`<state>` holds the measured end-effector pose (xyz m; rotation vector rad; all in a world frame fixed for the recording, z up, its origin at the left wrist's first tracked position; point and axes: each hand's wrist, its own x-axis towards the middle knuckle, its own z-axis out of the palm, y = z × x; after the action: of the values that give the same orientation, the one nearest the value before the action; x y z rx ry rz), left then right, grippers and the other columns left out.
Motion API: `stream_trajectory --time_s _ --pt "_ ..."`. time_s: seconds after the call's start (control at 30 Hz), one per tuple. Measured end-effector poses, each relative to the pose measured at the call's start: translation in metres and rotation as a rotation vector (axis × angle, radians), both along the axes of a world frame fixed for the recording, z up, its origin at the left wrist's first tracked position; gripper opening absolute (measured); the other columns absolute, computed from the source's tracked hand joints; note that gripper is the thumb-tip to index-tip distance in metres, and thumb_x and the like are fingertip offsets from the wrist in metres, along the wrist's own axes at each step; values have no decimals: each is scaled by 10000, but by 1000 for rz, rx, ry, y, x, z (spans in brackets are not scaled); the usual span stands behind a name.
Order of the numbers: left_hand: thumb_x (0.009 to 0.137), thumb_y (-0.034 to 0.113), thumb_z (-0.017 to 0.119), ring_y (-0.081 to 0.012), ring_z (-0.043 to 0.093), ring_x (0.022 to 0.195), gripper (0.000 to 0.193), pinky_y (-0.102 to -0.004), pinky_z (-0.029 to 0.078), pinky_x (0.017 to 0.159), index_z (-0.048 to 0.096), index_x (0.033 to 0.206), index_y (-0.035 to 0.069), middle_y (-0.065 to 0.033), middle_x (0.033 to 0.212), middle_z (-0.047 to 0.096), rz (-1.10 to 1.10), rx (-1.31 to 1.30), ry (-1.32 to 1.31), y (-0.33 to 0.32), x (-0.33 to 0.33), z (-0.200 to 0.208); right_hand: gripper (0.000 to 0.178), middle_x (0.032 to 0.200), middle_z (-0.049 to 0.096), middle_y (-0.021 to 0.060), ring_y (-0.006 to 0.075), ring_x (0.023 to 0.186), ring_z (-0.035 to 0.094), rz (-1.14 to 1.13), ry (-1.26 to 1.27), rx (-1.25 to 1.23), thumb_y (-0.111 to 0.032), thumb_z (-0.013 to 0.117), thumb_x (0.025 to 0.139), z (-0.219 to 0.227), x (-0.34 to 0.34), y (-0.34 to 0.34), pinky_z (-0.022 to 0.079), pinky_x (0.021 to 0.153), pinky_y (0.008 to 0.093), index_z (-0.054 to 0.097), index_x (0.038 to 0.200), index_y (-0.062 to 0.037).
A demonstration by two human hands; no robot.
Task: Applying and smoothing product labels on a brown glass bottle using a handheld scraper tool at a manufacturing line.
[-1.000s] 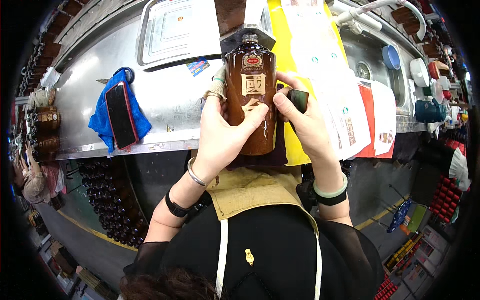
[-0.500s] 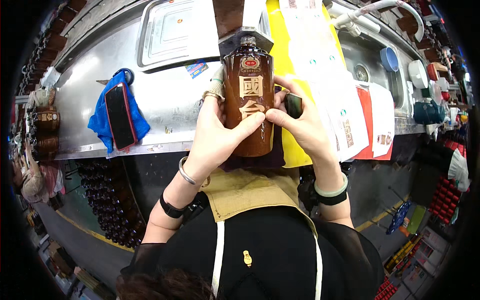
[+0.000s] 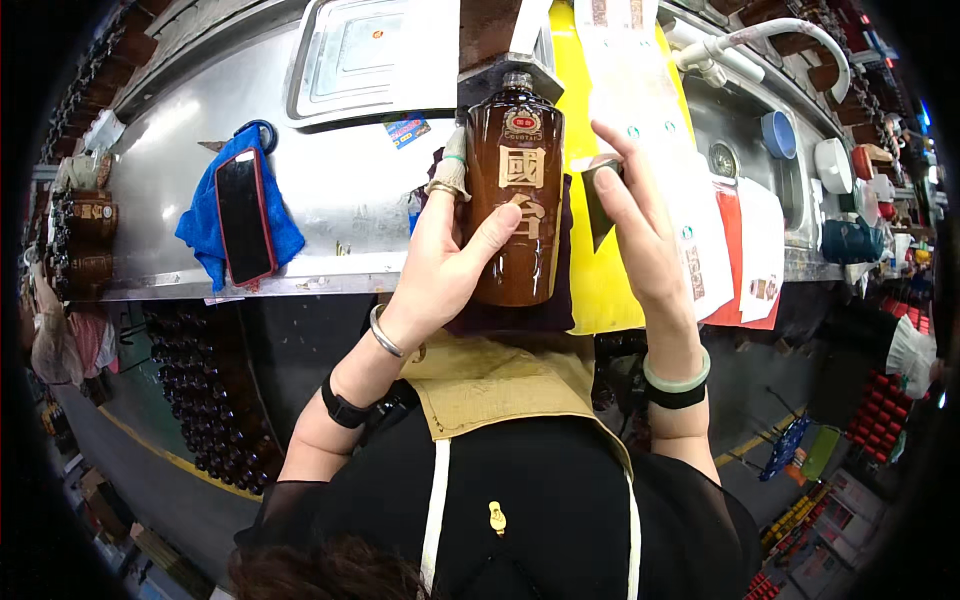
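A brown glazed bottle with pale lettering, a small red emblem and a capless-looking narrow neck lies on a dark cloth. My left hand grips its left side, thumb pressed over the front; its other fingers are partly hidden behind a pale fabric cover. To the right of the bottle, apart from it, my right hand pinches a thin dark piece with a pointed lower end between thumb and fingers. What that piece is I cannot make out.
On the steel counter at left, a phone rests on a blue cloth. Behind stands a metal tray. White label sheets lie over a yellow sheet at right, beside a sink with a blue bowl.
My right hand has moved off the bottle to the right and up, its fingers straightening, with the dark piece still in it. My left hand stays on the bottle.
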<state>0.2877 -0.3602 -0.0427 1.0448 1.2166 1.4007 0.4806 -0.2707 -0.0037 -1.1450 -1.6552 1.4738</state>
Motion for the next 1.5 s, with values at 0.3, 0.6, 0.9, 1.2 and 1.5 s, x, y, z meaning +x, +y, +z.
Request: stream_trajectory --time_s 0.3,0.6,0.9,1.2,1.5 --pt "1097 167 575 -191 460 1403 692 -351 379 1182 211 1636 -69 -158 1558 464 -48 -9 -127 2 -6 -2 271 1033 781 31 243 946 704 152 -236 1012 86 724 773 4 10 -9 543 858 378 772 983 -79" --pt "1075 202 630 -199 522 1349 727 -346 419 1145 243 1624 -77 -167 1502 528 -10 30 -20 3 -4 -1 244 1016 787 40 204 862 700 325 -226 1034 28 730 804 20 23 -26 530 769 330 787 1019 -71" --pt "1133 228 495 -186 499 1371 627 -341 373 1185 256 1623 -81 -166 1550 487 13 14 -52 4 -11 -21 331 1058 728 15 183 892 647 563 -206 1184 -102 708 768 21 6 -29 528 760 339 783 1091 -104" --pt "1166 452 273 -214 427 1463 689 -364 336 1224 278 1615 -72 -187 1597 425 -35 -83 -309 -3 -11 10 240 927 692 -2 226 831 635 172 -421 1526 -92 725 805 44 -34 57 512 757 368 718 1043 -120" --pt "1039 199 681 -195 587 1273 685 -348 478 1093 336 1571 -61 -158 1416 592 49 -11 -142 5 2 17 367 1116 671 101 125 915 642 -51 -112 607 -6 666 1019 14 12 -19 528 822 243 561 1370 19"
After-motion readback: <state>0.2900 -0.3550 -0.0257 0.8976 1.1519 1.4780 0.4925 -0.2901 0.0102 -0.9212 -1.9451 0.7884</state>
